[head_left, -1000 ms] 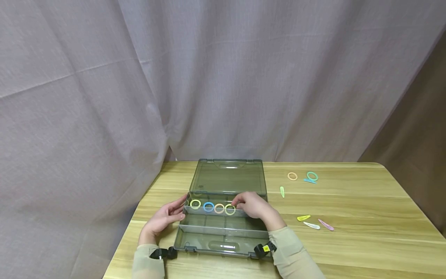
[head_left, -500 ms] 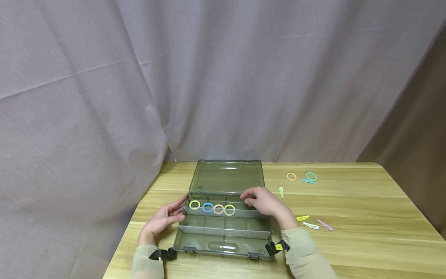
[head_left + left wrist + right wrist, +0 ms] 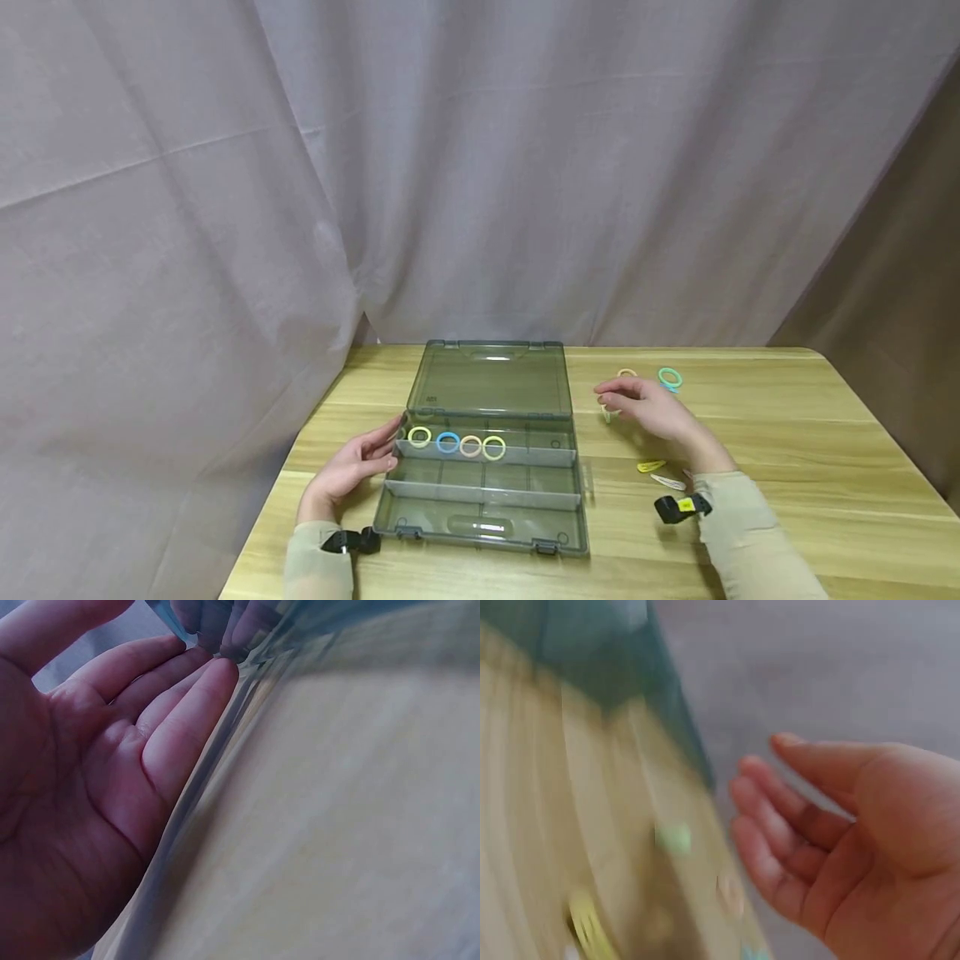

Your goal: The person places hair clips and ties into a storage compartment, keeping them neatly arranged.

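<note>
A dark translucent divided box lies with its lid laid back. Four-band wording aside, a row of hair ties, yellow, blue, peach and yellow-green, lies in its far compartment. My left hand rests at the box's left side, its fairly straight fingertips against the wall in the left wrist view. Over the table to the right, my right hand holds nothing, fingers relaxed and thumb apart in the right wrist view. Below its fingertips, a light green hair clip is partly covered.
Beyond the right hand lie a peach hair tie and a green hair tie beside a blue clip. Nearer are a yellow clip, a white clip and a mostly hidden pink clip. A grey curtain hangs behind the table.
My right hand has left the box's far compartment and moved right, over the table near the light green clip. The row of hair ties stays in the box; my left hand has kept its place.
</note>
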The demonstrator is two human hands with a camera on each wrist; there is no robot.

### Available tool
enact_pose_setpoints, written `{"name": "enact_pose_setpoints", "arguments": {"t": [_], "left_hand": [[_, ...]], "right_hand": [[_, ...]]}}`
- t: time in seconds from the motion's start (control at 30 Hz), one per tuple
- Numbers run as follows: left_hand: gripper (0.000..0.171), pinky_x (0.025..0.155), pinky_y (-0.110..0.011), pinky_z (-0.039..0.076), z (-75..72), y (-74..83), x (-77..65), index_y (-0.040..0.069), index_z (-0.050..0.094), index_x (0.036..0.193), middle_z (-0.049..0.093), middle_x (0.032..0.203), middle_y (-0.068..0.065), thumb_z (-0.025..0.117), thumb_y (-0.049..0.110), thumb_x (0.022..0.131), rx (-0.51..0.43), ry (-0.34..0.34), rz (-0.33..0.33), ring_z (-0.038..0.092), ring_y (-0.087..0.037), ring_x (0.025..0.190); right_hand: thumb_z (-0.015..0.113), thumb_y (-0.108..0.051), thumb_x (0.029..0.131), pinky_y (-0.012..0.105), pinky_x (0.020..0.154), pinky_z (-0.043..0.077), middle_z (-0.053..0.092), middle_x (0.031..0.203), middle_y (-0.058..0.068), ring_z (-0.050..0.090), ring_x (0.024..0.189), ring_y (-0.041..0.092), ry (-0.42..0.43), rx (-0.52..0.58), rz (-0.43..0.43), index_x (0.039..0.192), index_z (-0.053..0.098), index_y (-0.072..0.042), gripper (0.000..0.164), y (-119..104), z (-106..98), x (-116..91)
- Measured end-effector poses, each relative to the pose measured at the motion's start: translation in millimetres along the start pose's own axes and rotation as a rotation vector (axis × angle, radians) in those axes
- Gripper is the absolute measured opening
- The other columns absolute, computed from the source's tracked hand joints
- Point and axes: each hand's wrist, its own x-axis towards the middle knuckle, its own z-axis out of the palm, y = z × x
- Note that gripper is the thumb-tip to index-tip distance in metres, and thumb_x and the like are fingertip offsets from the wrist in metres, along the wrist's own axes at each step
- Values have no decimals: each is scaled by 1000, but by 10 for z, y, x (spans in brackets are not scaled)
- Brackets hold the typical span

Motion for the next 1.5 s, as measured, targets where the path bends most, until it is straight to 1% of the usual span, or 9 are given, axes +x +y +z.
{"name": "enact_pose_setpoints", "arguments": {"t": [0.1, 0.23, 0.47, 0.6, 0.77, 1.0, 1.23, 1.4, 1.5], "left_hand": [[79, 116, -23, 41, -6, -10, 13, -11, 16, 165, 7, 173, -30, 64, -3, 103, 9, -7, 2, 16, -52, 155], [78, 116, -22, 40, -17, -12, 13, -12, 16, 164, 7, 173, -30, 64, -4, 103, 11, -10, 5, 14, -53, 155], [77, 115, -22, 41, -38, -13, 12, -12, 17, 164, 6, 172, -31, 63, -4, 103, 17, -7, 10, 13, -54, 155], [78, 115, -21, 41, -31, 1, 12, -12, 16, 164, 6, 172, -31, 63, -5, 103, 15, -9, 11, 13, -54, 155], [79, 115, -22, 41, -12, 21, 22, -12, 17, 164, 7, 173, -30, 65, -2, 102, 17, -3, 7, 15, -53, 155], [78, 116, -22, 40, -10, 22, 40, -10, 18, 165, 9, 173, -29, 64, -3, 102, 35, -3, 3, 17, -53, 155], [79, 115, -20, 40, -23, 42, 15, -12, 19, 164, 10, 172, -30, 67, -1, 102, 60, -7, 5, 17, -55, 154], [78, 115, -21, 41, -20, 52, -1, -11, 19, 164, 10, 173, -28, 66, -2, 102, 54, -3, -1, 17, -53, 155], [78, 115, -22, 41, -14, 52, -6, -11, 20, 164, 10, 173, -28, 66, -2, 102, 45, 0, 2, 17, -53, 155]], "right_hand": [[63, -13, 109, 35, 88, 63, 72, 125, 28, 72, 107, 20, 55, 10, 25, 134, 66, 10, 34, 269, -246, -12], [63, -17, 110, 27, 86, 59, 71, 129, 27, 69, 107, 17, 122, -111, 58, 137, 66, 8, 37, 524, -516, -30], [63, -19, 110, 34, 86, 55, 69, 132, 30, 67, 118, 46, 176, -313, 150, 138, 66, 5, 37, 786, -768, -97], [64, -15, 108, 54, 94, 58, 63, 137, 36, 62, 123, 55, 179, -315, 178, 139, 64, 7, 38, 855, -820, -111], [63, -13, 107, 70, 104, 46, 61, 136, 38, 58, 123, 56, 207, -326, 225, 143, 60, 8, 41, 943, -829, -121], [63, -14, 106, 70, 105, 44, 62, 133, 38, 58, 123, 56, 270, -344, 233, 140, 61, 10, 41, 1039, -798, -87], [64, -13, 106, 69, 103, 45, 64, 130, 38, 59, 120, 56, 263, -342, 207, 138, 62, 10, 39, 1090, -802, -73], [61, -18, 109, 69, 108, 42, 58, 140, 38, 54, 127, 56, 224, -261, 258, 145, 56, 10, 46, 1081, -829, -99], [60, -19, 111, 60, 105, 46, 57, 142, 38, 54, 127, 52, 215, -220, 274, 147, 54, 10, 47, 1072, -835, -108]]}}
